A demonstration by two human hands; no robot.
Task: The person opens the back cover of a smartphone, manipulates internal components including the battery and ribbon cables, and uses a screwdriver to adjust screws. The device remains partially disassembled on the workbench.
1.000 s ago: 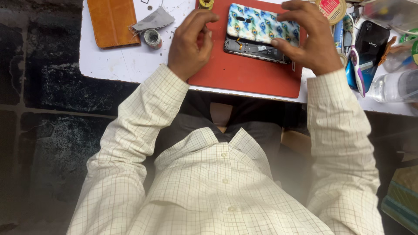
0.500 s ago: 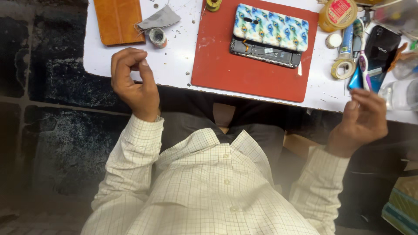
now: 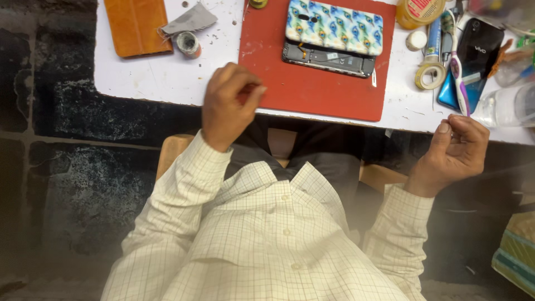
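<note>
My left hand (image 3: 225,106) is curled shut, its fingertips resting on the near left edge of a red mat (image 3: 312,89) on a white table (image 3: 161,78); nothing shows in it. On the mat's far part lies a phone in a peacock-feather patterned case (image 3: 334,23), overlapping an opened dark phone body (image 3: 326,59). My right hand (image 3: 454,147) hangs just below the table's front edge at the right, palm up, with fingers curled against the thumb and nothing visible in it.
An orange-brown folding case (image 3: 136,25), a grey cloth (image 3: 189,20) and a small round tin (image 3: 188,43) lie at the left. Right of the mat are a tape roll (image 3: 429,75), a toothbrush (image 3: 457,69), a black phone (image 3: 480,42), a yellow jar (image 3: 421,10) and a clear bottle (image 3: 510,106).
Both hands came off the patterned phone and drew back. My left hand has since returned to the mat's near edge; my right hand stays curled below the table edge.
</note>
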